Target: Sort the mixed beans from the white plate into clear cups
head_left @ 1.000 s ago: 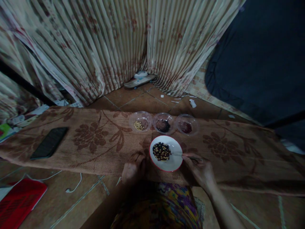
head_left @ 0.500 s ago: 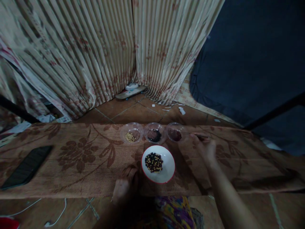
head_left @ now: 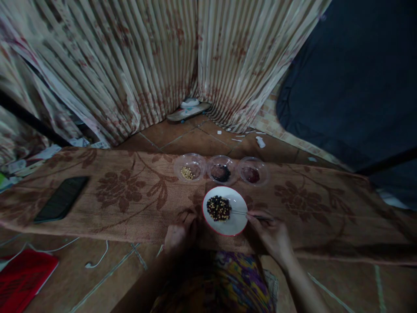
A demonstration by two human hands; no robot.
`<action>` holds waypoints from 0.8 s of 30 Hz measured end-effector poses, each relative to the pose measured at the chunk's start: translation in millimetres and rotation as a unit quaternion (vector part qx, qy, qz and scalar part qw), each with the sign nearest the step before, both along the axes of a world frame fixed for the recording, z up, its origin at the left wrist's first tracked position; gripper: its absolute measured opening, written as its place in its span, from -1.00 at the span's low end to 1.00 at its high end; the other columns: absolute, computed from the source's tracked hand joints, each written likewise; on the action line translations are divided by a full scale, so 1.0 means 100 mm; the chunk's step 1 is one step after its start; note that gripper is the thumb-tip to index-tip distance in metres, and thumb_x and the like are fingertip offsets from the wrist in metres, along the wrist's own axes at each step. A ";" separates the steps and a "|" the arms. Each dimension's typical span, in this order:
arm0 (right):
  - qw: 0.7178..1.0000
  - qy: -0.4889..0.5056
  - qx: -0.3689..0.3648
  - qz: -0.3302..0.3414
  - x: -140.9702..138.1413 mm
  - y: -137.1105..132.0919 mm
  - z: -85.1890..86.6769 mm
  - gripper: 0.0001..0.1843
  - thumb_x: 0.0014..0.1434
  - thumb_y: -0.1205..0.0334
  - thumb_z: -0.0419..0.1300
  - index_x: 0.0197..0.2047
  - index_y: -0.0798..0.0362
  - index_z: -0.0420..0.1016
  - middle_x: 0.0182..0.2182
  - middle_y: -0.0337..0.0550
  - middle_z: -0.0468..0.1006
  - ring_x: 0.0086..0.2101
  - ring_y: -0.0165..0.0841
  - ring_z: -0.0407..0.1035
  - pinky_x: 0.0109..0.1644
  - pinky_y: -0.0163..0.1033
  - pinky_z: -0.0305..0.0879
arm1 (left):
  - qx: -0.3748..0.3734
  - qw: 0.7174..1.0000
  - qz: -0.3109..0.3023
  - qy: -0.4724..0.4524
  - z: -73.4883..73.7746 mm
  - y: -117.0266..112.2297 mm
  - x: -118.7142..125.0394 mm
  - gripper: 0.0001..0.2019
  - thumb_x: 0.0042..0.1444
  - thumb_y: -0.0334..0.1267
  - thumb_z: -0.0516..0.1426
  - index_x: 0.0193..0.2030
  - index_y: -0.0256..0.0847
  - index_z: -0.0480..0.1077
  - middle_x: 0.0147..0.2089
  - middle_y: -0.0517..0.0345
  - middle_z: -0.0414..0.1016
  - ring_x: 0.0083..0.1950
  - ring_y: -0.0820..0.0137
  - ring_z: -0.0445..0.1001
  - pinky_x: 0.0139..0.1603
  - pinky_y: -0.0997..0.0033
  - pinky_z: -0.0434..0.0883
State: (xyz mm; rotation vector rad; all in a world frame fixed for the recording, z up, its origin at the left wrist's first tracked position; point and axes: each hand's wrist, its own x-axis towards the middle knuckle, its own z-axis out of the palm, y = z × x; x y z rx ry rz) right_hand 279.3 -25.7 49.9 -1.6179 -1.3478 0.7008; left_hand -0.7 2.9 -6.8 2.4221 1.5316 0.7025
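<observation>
Right hand (head_left: 272, 234) pinching a slim silver metal tool (head_left: 239, 213), tip at the mixed dark-and-pale beans (head_left: 219, 208) in the round white red-rimmed bowl (head_left: 239, 223)! Plenty unsorted; three clear plastic cups (head_left: 199, 164) hold separate colours along the brown cloth-covered counter's (head_left: 182, 200) far edge. Left hand (head_left: 178, 233) curled, grip unclear; room runs sideways.

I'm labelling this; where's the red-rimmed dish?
Head view, slightly right of centre: the dish sits between left hand and right hand, nearer than the clear bowls.
</observation>
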 end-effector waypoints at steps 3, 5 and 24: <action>1.000 -0.020 0.003 0.003 -0.06 -0.05 0.00 -0.75 0.11 0.00 0.27 -0.34 0.02 0.60 -0.28 -0.08 0.61 -0.23 -0.24 0.50 -0.17 -0.18 0.44 | 0.002 1.000 0.002 0.006 0.03 -0.01 0.01 -0.89 0.25 -0.34 0.01 -0.22 -0.13 0.36 -0.24 0.14 0.47 -0.20 0.40 0.44 -0.17 0.43 0.41; 1.000 -0.025 0.005 0.001 -0.08 -0.06 0.01 -0.72 0.11 -0.03 0.25 -0.34 0.02 0.59 -0.29 -0.08 0.61 -0.24 -0.24 0.51 -0.18 -0.19 0.44 | 0.004 1.000 0.003 0.005 0.04 -0.01 0.01 -0.89 0.25 -0.34 0.01 -0.21 -0.13 0.35 -0.24 0.14 0.47 -0.21 0.40 0.44 -0.16 0.43 0.41; 0.994 -0.102 0.026 0.009 -0.13 -0.10 0.00 -0.71 0.19 -0.02 0.17 -0.36 -0.01 0.58 -0.29 -0.10 0.59 -0.26 -0.26 0.50 -0.20 -0.22 0.42 | 0.009 1.000 0.005 0.011 0.02 -0.01 0.01 -0.87 0.26 -0.30 0.00 -0.24 -0.14 0.36 -0.27 0.14 0.46 -0.23 0.40 0.44 -0.21 0.44 0.39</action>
